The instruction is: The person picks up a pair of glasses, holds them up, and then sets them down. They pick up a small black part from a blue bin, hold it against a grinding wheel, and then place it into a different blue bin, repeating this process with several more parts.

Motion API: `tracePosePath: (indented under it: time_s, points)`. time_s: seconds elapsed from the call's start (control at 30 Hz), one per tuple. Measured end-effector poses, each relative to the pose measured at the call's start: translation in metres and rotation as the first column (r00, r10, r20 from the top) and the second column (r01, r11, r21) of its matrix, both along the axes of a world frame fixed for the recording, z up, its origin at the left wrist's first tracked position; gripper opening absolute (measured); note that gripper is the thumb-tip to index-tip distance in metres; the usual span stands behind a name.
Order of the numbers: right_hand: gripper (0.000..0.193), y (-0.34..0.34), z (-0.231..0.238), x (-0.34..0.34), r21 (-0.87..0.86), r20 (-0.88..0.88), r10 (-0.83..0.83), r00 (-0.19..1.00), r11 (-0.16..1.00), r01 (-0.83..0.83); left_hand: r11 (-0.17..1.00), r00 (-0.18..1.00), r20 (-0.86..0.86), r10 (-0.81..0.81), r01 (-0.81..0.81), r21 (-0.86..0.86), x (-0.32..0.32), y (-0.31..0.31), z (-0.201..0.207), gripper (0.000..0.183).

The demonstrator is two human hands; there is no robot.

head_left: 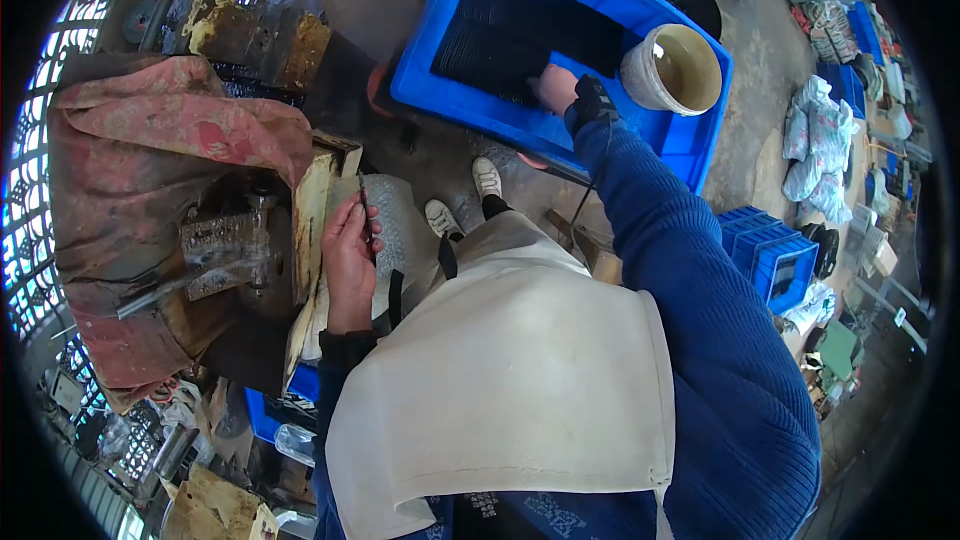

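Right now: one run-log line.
left hand: holds thin dark piece | right hand: at dark pieces in blue tub | pale bucket: in tub

The stack (520,25) looks ridged; tub (470,112), smooth plastic; sleeve (655,190), ribbed knit.

Tray (415,70) ahead, right of centre. Strips (510,25) in it, toward its left and far side; bucket (645,80) in its right end. My right hand (558,90) in the tray, at the strips' near edge, left of the bucket. My left hand (350,245) nearer me, off to the left, a piece (364,202) in it. Left of that hand: machine (230,250), cloth (180,115) draped about it. Shoes (487,177) between machine and tray. Crates (765,250) to my right; bags (820,145) past them, farther ahead.
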State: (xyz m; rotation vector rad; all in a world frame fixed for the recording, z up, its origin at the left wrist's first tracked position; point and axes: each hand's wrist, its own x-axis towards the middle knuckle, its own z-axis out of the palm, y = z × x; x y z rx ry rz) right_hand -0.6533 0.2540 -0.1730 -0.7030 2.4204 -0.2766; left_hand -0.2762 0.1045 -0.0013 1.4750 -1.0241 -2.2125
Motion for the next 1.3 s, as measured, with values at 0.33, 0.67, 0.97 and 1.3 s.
tracePosePath:
  time_s: [0.33,0.67,0.97,1.3]
  points:
    - [0.042,0.027,-0.014,0.013,-0.101,-0.139,0.084,0.987,0.990,-0.099,0.999,0.999,-0.027,0.040,-0.040,0.007,-0.007,0.003,0.007,0.026]
    - [0.021,-0.096,0.162,0.062,-0.708,0.314,0.162,0.936,0.696,0.117,0.964,0.970,-0.206,0.127,-0.170,-0.203,0.049,0.001,0.060,0.032]
    - [0.028,-0.163,0.259,0.298,-0.827,0.296,0.788,0.539,0.494,-0.268,0.753,0.719,-0.526,0.454,-0.626,-0.205,0.114,-0.009,0.093,0.030]
    - [0.030,-0.202,0.244,0.487,-0.842,0.316,0.798,0.513,0.485,-0.237,0.759,0.697,-0.592,0.406,-0.617,-0.206,0.253,-0.019,0.076,0.028]
